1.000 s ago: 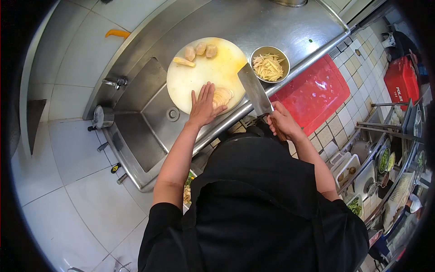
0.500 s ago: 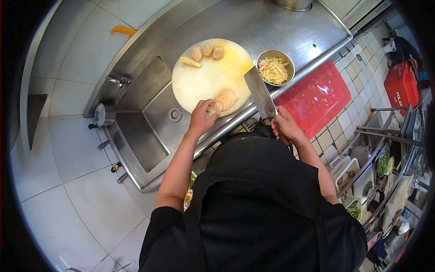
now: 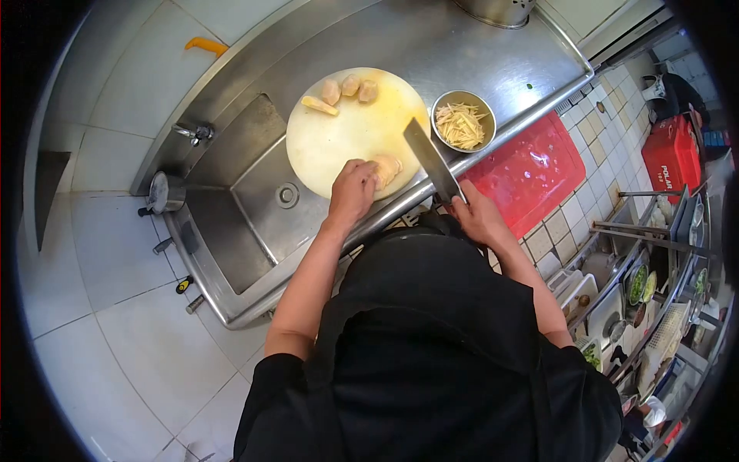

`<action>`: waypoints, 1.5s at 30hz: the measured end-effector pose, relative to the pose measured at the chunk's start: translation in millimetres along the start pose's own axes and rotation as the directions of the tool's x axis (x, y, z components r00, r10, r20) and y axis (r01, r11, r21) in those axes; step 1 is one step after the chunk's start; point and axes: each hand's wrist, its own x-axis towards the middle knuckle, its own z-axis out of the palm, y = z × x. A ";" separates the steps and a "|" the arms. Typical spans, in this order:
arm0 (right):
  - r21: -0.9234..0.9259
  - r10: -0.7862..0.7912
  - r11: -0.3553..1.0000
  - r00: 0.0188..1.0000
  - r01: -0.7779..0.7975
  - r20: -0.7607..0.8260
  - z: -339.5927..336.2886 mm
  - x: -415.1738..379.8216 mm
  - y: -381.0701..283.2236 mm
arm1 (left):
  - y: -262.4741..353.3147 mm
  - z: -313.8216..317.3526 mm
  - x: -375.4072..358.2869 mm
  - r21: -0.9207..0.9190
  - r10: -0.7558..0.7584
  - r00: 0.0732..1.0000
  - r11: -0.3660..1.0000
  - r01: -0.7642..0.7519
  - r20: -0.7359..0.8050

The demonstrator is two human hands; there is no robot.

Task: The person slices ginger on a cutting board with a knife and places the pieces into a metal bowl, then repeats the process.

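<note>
A round white cutting board (image 3: 327, 150) lies across the sink's edge. My left hand (image 3: 353, 189) has its fingers bent and pressed together against a stack of thin pale slices (image 3: 387, 170), which look like ginger, near the board's front edge. My right hand (image 3: 479, 218) is closed around the handle of a cleaver (image 3: 431, 162). Its broad blade sticks out over the board's right edge, apart from the slices. Several peeled ginger pieces (image 3: 349, 85) and a longer cut piece (image 3: 319, 105) sit at the board's far side.
A metal bowl (image 3: 491, 131) of pale strips (image 3: 460, 125) stands right of the board on the steel counter (image 3: 431, 46). The sink (image 3: 231, 231) with a faucet (image 3: 194, 133) is at left. A red lid-like panel (image 3: 531, 169) and a rack of food containers (image 3: 616, 308) are at right.
My left hand has shifted onto the slices, which now sit more gathered together. The cleaver has turned so its blade shows narrower, and has moved slightly left with my right hand.
</note>
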 end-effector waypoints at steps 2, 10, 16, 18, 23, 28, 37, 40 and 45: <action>-0.255 -0.193 0.952 0.978 0.168 -0.075 0.2 0.0 -20.7 | 8.7 6.5 12.8 0.329 0.145 0.989 0.932 -0.149 0.035; -0.509 -0.144 0.840 0.982 0.186 0.120 -1.9 28.6 -81.6 | 13.7 22.4 18.6 0.476 0.039 0.997 0.877 -0.064 0.060; -0.617 -0.151 0.735 0.955 0.281 0.256 4.8 61.2 -98.5 | 8.8 23.7 18.5 0.414 0.009 0.999 0.910 -0.030 0.051; -0.644 -0.129 0.707 0.949 0.291 0.287 4.9 67.3 -110.4 | 6.8 23.4 18.4 0.396 0.018 1.000 0.918 -0.024 0.020; -0.706 -0.044 0.631 0.924 0.321 0.381 -3.5 69.2 -123.8 | 4.8 24.5 16.5 0.376 0.031 1.000 0.926 -0.031 0.006; -0.695 -0.070 0.670 0.954 0.262 0.292 -1.2 43.9 -78.7 | 6.3 25.7 15.2 0.351 0.002 1.000 0.936 -0.003 0.004; -0.639 -0.218 0.676 0.927 0.368 0.304 11.8 87.9 -104.7 | 4.5 29.5 14.9 0.338 0.053 0.998 0.940 -0.043 -0.022; -0.683 -0.075 0.656 0.928 0.321 0.364 3.6 78.9 -121.7 | 8.0 27.0 15.9 0.379 0.010 1.000 0.925 -0.014 0.014; -0.711 0.038 0.682 0.963 0.171 0.268 14.4 32.6 -57.7 | 8.1 29.9 12.2 0.327 -0.008 0.999 0.945 0.020 -0.036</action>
